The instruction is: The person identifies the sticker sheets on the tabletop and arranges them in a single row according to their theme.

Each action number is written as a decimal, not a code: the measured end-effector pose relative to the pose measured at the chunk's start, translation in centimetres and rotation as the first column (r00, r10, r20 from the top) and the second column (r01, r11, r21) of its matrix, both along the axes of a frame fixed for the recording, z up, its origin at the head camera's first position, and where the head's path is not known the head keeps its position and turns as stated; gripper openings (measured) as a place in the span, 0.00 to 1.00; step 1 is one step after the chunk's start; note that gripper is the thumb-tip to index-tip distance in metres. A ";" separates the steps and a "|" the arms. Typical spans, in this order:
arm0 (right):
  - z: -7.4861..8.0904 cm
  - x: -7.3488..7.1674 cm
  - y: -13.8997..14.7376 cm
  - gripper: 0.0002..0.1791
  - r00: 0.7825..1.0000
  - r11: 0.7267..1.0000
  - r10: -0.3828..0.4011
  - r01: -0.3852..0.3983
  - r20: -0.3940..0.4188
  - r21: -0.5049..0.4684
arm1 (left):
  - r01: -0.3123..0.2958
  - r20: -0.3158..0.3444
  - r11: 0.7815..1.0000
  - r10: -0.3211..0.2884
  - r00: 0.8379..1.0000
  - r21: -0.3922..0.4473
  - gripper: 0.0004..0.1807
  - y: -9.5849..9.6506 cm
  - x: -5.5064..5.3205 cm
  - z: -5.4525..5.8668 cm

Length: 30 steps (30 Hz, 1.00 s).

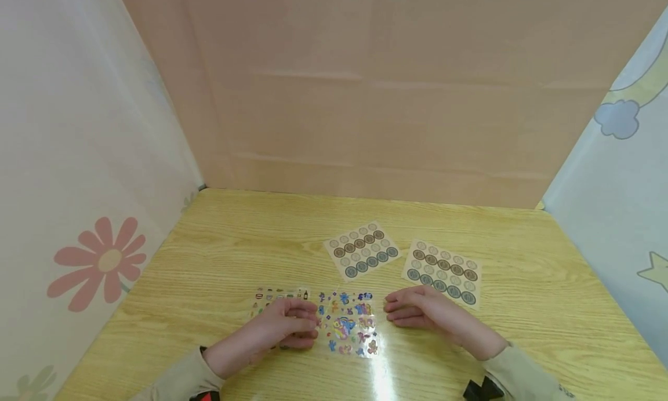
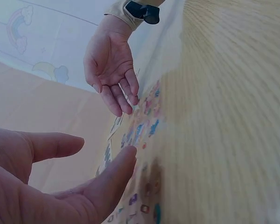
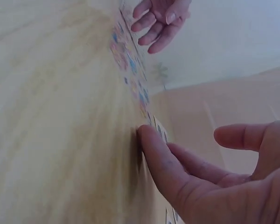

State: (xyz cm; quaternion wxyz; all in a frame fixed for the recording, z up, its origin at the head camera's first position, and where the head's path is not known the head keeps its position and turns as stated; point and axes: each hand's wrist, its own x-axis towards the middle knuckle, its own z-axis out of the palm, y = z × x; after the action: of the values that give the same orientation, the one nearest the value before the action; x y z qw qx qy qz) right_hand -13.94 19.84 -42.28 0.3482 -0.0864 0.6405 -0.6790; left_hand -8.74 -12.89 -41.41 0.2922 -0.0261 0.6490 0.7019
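Note:
My left hand hovers over a clear sticker sheet with small food-like pictures and hides much of it. Beside that lies a second clear sticker sheet with colourful cartoon ponies, between my two hands. My right hand is just right of the pony sheet, near the lower left corner of a sheet of round coin-like stickers. In both wrist views the thumbs stand apart from relaxed fingers, and nothing is held. Another sheet of round stickers lies farther back.
All the sheets lie flat on a wood-grain table. A plain tan sheet hangs behind it, and printed curtains stand at both sides. Light glares off the table in front of the pony stickers.

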 end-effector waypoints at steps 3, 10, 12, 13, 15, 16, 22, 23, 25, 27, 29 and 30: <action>0.3 -0.7 0.8 0.26 1.000 1.000 0.001 -0.001 -0.029 0.011 | 0.005 -0.047 0.999 -0.007 0.999 -0.046 0.26 0.1 -0.7 0.3; 0.4 -3.4 2.1 0.28 0.990 0.999 0.008 -0.001 -0.139 0.054 | -0.006 -0.160 0.995 -0.010 0.987 -0.100 0.28 0.0 -3.6 1.2; 0.5 -4.3 2.4 0.29 0.989 0.998 0.001 0.009 -0.146 0.068 | -0.008 -0.197 0.994 -0.015 0.980 -0.113 0.28 0.0 -4.8 1.5; 0.5 -4.8 2.5 0.30 0.988 0.997 0.001 0.011 -0.151 0.076 | -0.006 -0.215 0.993 -0.019 0.977 -0.119 0.28 0.0 -5.4 1.6; 0.5 -5.6 2.7 0.31 0.987 0.994 -0.009 0.026 -0.163 0.103 | -0.008 -0.245 0.989 -0.028 0.969 -0.146 0.28 -0.1 -6.7 1.7; 0.5 -6.0 2.8 0.32 0.985 0.993 -0.010 0.031 -0.175 0.116 | -0.014 -0.258 0.987 -0.028 0.966 -0.160 0.28 -0.1 -7.3 1.7; 0.7 -8.0 3.0 0.31 0.972 0.981 0.008 0.038 -0.233 0.192 | -0.045 -0.289 0.972 -0.025 0.957 -0.233 0.29 0.0 -11.0 1.3; 0.8 -8.3 2.9 0.31 0.971 0.979 0.008 0.041 -0.237 0.201 | -0.044 -0.294 0.969 -0.031 0.955 -0.244 0.29 0.1 -11.6 1.3; 0.9 -8.7 2.8 0.31 0.966 0.972 0.016 0.045 -0.260 0.229 | -0.033 -0.298 0.964 -0.050 0.953 -0.265 0.30 0.2 -12.5 1.2; 1.0 -9.2 2.6 0.31 0.959 0.967 0.025 0.048 -0.283 0.250 | -0.020 -0.298 0.957 -0.071 0.952 -0.290 0.30 0.4 -13.4 1.2; 1.0 -9.7 2.4 0.31 0.953 0.960 0.038 0.048 -0.301 0.274 | -0.009 -0.286 0.951 -0.084 0.955 -0.308 0.30 0.5 -14.1 1.1; 0.9 -10.0 2.4 0.31 0.950 0.957 0.047 0.046 -0.309 0.287 | -0.005 -0.279 0.949 -0.087 0.956 -0.314 0.30 0.6 -14.4 1.1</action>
State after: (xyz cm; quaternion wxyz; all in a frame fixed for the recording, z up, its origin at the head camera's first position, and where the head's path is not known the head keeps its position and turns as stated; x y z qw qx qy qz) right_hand -23.98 22.24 -41.37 0.2513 -0.1409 0.7802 -0.5553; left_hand -23.11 -12.33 -40.30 0.2013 0.0448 0.7875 0.5807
